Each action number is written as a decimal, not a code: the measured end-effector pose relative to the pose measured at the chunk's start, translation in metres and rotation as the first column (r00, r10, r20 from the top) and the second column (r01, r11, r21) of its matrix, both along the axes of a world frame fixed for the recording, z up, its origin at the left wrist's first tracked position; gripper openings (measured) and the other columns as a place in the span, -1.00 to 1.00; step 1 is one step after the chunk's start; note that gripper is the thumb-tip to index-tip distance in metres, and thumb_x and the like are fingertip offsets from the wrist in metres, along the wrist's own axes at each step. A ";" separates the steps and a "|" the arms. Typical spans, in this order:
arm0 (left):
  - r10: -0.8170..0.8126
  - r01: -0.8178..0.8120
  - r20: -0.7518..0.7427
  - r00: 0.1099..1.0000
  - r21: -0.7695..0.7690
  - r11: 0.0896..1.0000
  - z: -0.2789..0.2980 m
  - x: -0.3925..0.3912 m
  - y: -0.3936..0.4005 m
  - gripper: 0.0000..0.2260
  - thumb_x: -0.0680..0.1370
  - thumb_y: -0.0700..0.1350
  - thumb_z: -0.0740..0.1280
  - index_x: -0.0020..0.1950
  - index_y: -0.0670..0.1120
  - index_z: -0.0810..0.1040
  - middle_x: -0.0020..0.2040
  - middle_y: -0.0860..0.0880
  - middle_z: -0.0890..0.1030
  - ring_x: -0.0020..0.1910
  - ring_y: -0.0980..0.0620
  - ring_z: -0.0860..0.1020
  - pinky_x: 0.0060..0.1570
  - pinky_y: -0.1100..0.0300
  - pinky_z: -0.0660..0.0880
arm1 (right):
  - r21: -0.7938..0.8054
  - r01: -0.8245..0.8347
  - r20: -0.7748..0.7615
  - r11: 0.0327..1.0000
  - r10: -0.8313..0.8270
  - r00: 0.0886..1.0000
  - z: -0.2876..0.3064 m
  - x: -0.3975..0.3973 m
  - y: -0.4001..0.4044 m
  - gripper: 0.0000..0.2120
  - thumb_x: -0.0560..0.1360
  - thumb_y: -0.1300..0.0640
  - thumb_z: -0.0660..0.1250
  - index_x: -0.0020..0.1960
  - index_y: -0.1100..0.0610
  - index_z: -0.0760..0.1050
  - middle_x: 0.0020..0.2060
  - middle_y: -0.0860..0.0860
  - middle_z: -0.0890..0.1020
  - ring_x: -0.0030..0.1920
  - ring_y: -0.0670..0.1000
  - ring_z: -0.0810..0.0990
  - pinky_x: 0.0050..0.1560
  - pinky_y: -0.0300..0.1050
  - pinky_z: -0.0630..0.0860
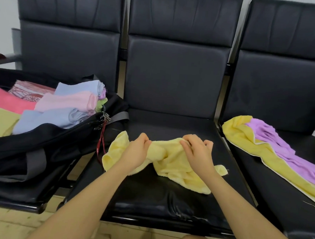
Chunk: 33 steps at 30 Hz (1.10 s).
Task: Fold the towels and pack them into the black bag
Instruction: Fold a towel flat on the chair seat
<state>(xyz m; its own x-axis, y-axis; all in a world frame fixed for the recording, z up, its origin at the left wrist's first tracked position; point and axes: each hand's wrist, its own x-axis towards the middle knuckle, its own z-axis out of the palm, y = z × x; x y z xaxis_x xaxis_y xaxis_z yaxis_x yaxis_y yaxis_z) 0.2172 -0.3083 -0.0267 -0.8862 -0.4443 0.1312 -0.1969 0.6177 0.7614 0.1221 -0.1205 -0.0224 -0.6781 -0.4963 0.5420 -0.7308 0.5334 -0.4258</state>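
On the middle seat point(167, 202) of the black chair row lies the crumpled pale yellow towel point(170, 164), and I have it bunched at its upper edge: my left hand point(136, 151) curls its grip around one gathered part, my right hand point(197, 152) pinches the cloth just beside it. To my left the open black bag point(47, 142) holds folded blue, pink and yellow towels. On the right seat rests a yellow towel point(260, 152) under a purple towel point(286, 150).
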 end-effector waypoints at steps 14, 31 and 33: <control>-0.063 0.098 0.106 0.992 -0.370 0.924 0.014 0.013 0.000 -0.77 0.57 0.12 0.26 -0.17 0.01 0.41 -0.32 0.12 0.43 -0.27 0.09 0.46 -0.17 0.18 0.30 | -0.025 0.127 0.007 0.992 -0.127 0.992 0.000 0.013 0.006 -0.90 0.58 0.04 0.28 -0.01 0.01 0.55 -0.10 -0.18 0.49 -0.07 -0.10 0.49 0.03 -0.19 0.08; -0.213 0.310 0.264 0.941 -0.412 0.857 -0.036 0.023 0.025 -0.74 0.54 0.19 0.25 -0.02 0.06 0.62 0.05 0.13 0.55 0.10 0.05 0.36 0.07 0.10 0.15 | 0.363 0.301 0.059 0.882 -0.345 0.937 -0.028 0.005 0.028 -0.61 0.61 -0.18 0.05 0.19 -0.06 0.57 0.11 -0.12 0.60 0.13 -0.05 0.46 0.17 -0.01 0.07; -0.196 0.295 0.274 0.942 -0.389 0.873 -0.037 0.023 0.026 -0.77 0.55 0.15 0.26 -0.03 0.05 0.62 0.07 0.13 0.53 0.11 0.04 0.35 0.08 0.10 0.14 | 0.378 0.265 0.092 0.887 -0.322 0.942 -0.031 0.007 0.026 -0.61 0.59 -0.21 0.09 0.19 -0.06 0.56 0.15 -0.12 0.58 0.17 -0.04 0.44 0.19 0.00 0.04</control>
<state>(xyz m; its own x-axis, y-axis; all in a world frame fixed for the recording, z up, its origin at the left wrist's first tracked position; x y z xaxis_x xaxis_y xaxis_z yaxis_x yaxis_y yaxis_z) 0.2397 -0.2822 -0.0635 -0.9868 -0.1556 0.0457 -0.1274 0.9180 0.3757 0.1295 -0.0943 -0.0533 -0.8812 -0.4020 0.2487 -0.4603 0.8494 -0.2580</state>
